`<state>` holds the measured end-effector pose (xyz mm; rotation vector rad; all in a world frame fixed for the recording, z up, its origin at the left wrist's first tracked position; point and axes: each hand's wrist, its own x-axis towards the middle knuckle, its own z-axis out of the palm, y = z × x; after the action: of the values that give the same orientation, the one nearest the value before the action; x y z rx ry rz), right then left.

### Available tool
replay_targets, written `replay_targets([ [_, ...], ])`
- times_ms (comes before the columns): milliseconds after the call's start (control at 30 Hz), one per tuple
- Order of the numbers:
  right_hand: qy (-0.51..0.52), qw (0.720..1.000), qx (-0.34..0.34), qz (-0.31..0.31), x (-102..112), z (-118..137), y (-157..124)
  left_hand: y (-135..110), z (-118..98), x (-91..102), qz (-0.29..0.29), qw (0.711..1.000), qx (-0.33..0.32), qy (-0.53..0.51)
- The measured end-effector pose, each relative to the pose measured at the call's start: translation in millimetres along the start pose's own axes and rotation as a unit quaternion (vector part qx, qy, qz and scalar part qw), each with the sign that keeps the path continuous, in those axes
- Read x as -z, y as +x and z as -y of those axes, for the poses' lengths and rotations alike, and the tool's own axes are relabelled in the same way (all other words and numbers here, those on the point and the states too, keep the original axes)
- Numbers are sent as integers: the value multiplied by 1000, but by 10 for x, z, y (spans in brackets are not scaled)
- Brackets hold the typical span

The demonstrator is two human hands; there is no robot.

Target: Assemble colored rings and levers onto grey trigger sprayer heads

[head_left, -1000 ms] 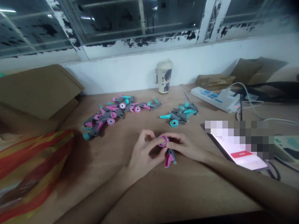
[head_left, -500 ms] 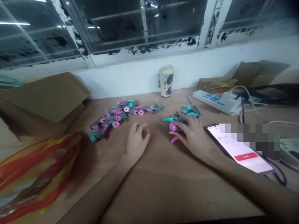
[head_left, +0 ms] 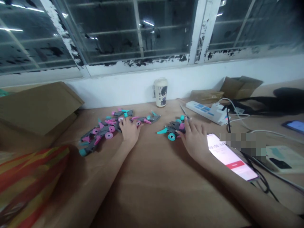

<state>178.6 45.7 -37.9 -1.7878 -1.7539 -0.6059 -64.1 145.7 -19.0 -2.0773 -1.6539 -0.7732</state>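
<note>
Two groups of grey plastic pieces with pink and teal levers and round knobs lie on the table. My left hand (head_left: 130, 131) reaches over the right part of the larger left pile (head_left: 101, 129), its thumb and fingers apart around a grey-and-pink piece. Its fingertips are partly hidden among the pieces, and no firm grip shows. My right hand (head_left: 194, 137) rests against the right side of the smaller pile (head_left: 171, 129), fingers stretched out, with the thumb near a pink part. Some of that pile is covered by this hand.
A paper coffee cup (head_left: 161, 93) stands by the wall. To the right are a power strip (head_left: 201, 110) with cables, a lit phone (head_left: 234, 160) and a white box (head_left: 287, 160). Thin pointed scissors or tweezers (head_left: 183, 110) lie behind the pieces. At left are a cardboard box (head_left: 42, 104) and a striped bag (head_left: 35, 180).
My left hand has moved forward from bare table onto the left pile. My right hand has shifted to the right side of the small group, whose pieces have turned. The camera view has shifted.
</note>
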Motion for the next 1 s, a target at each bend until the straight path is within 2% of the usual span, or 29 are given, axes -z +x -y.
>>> replay_targets([
  [133,11,999,46,22,-98,43,-101,-141,-25,123,-11,1000,-10,-19],
  [267,60,996,58,36,-5,121,-131,-352,-18,289,-23,998,-35,-47],
  [400,142,982,111,61,204,239,-129,-605,-112,586,-82,978,-45,-187],
  [500,219,956,184,67,328,350,-153,-802,-321,815,-78,957,-4,-278],
  [600,306,921,235,65,366,413,-188,-957,-534,925,-10,923,13,-385],
  [733,416,880,214,74,328,399,-238,-1028,-614,906,84,870,14,-486],
  [900,424,877,202,100,280,379,-275,-964,-489,885,169,812,27,-558],
  [1000,397,884,222,111,263,375,-278,-926,-437,867,202,798,17,-568],
])
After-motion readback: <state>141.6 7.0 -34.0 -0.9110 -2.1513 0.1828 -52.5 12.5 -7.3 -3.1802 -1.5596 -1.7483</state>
